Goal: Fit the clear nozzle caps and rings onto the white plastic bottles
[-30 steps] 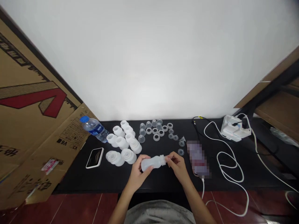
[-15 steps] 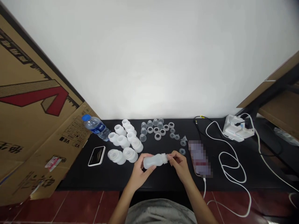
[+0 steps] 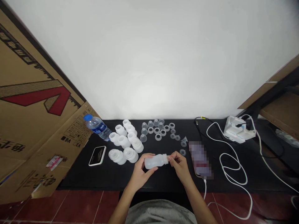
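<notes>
My left hand (image 3: 141, 171) is wrapped round a translucent white baby bottle (image 3: 154, 161), held sideways above the black tabletop with its collared neck to the right. At that end my right hand (image 3: 178, 163) pinches the bottle's nipple, which the fingers mostly cover. Left of the hands stand several white baby bottles (image 3: 123, 141), the nearer ones fitted with tops. Beyond the hands lie clear dome caps (image 3: 143, 138) and white collar rings (image 3: 158, 137). Loose clear nipples (image 3: 182, 152) rest in a line by my right hand.
A water bottle (image 3: 97, 126) leans at the back left, near a large cardboard box (image 3: 70, 137). One white-edged phone (image 3: 97, 155) lies at the left. A second, blurred phone (image 3: 199, 158) lies right of my hands, with a white cable (image 3: 231, 180) and a white charger block (image 3: 239, 129) beyond.
Both hands keep their grip on the baby bottle, which has shifted very slightly to the right. The view has moved a little; the things on the table are unchanged.
</notes>
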{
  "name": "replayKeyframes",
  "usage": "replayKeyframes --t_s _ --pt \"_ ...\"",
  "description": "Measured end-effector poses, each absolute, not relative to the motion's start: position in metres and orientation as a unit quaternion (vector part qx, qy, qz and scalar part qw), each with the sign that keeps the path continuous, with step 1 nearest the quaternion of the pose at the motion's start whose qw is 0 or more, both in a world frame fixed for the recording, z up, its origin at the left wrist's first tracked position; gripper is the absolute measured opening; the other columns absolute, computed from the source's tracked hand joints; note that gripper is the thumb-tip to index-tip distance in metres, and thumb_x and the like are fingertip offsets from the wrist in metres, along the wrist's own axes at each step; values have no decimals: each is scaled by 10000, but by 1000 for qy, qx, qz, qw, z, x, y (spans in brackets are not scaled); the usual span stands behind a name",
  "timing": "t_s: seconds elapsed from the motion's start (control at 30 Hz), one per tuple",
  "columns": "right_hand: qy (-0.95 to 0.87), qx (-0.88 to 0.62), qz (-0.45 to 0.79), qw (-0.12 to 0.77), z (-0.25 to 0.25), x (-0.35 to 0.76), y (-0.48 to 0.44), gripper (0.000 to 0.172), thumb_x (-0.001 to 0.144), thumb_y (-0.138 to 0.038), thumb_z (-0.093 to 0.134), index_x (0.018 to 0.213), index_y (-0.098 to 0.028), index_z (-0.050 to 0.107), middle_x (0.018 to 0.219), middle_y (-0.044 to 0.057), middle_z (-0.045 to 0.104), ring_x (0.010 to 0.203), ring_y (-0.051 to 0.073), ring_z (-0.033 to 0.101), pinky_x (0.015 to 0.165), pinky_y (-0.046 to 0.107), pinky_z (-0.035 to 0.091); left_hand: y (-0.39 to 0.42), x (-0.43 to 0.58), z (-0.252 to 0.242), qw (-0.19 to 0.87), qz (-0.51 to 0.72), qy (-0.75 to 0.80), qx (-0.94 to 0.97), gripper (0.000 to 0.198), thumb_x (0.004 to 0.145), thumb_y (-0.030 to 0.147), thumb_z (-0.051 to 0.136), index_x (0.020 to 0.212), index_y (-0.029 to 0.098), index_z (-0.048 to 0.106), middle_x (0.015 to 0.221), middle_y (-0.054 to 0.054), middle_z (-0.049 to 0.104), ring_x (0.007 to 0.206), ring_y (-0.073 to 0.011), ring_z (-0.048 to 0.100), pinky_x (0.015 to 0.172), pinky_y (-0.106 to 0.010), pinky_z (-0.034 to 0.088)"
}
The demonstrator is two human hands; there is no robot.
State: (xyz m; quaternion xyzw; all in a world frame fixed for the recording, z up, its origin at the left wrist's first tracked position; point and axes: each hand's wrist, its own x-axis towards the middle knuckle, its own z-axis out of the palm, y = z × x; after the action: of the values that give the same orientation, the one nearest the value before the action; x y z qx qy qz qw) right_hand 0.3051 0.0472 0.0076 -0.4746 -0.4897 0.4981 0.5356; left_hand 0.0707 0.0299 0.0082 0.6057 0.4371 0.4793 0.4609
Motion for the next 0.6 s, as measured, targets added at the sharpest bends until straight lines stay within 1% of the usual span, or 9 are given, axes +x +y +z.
replayKeyframes --t_s 0.1,0.17,0.2,0.27,0.33,0.37,0.4,0.47,0.6 --pt "-487 -477 495 539 7 305 48 445 920 -591 803 743 -223 626 630 -41 540 591 138 453 581 271 378 30 71 8 447 483 439 612 367 914 332 849 1226 252 673 1375 -122 705 1321 -308 670 1085 -446 573" --pt "-484 -470 498 544 9 305 47 414 913 -597 807 797 -222 673 679 -24 590 605 144 477 585 273 401 29 70 7 456 474 445 608 374 922 356 839 1237 246 670 1330 -113 718 1241 -293 706 1040 -427 600" --pt "-485 -466 501 545 10 305 47 394 912 -597 808 847 -222 709 719 -12 620 617 149 494 588 276 414 28 69 5 468 465 448 603 378 931 375 826 1246 242 666 1287 -105 726 1151 -275 734 980 -407 626" --pt "-497 -457 502 541 13 305 46 377 921 -598 797 943 -222 771 785 9 654 640 157 521 600 285 436 27 68 2 499 447 456 586 393 952 420 794 1268 235 651 1190 -84 727 953 -231 748 801 -353 660" --pt "-510 -453 494 539 13 305 46 380 940 -600 776 939 -220 795 761 8 636 638 160 524 608 292 441 27 67 0 525 435 461 568 412 962 453 772 1283 234 635 1125 -68 716 843 -210 729 651 -310 645" --pt "-512 -454 489 541 12 305 47 386 947 -600 768 896 -218 789 723 -1 613 624 157 516 601 291 434 27 67 -1 529 432 462 566 418 959 456 773 1285 235 633 1115 -65 713 835 -210 726 628 -302 637" --pt "-510 -456 486 544 11 305 47 397 951 -601 764 850 -217 770 688 -9 590 607 155 509 590 289 426 27 67 0 523 431 465 569 418 950 448 784 1279 235 637 1114 -63 713 852 -213 727 647 -303 638" --pt "-500 -464 486 546 8 304 48 415 950 -604 766 795 -221 720 646 -21 569 576 150 505 567 285 417 28 68 2 494 435 470 589 411 923 417 821 1254 235 660 1130 -65 723 916 -223 734 754 -326 643" --pt "-492 -477 491 538 5 305 48 447 944 -626 762 753 -237 652 619 -18 585 556 159 530 559 292 437 29 70 8 449 444 461 623 406 892 369 856 1237 241 685 1241 -100 741 1124 -278 735 956 -395 616"
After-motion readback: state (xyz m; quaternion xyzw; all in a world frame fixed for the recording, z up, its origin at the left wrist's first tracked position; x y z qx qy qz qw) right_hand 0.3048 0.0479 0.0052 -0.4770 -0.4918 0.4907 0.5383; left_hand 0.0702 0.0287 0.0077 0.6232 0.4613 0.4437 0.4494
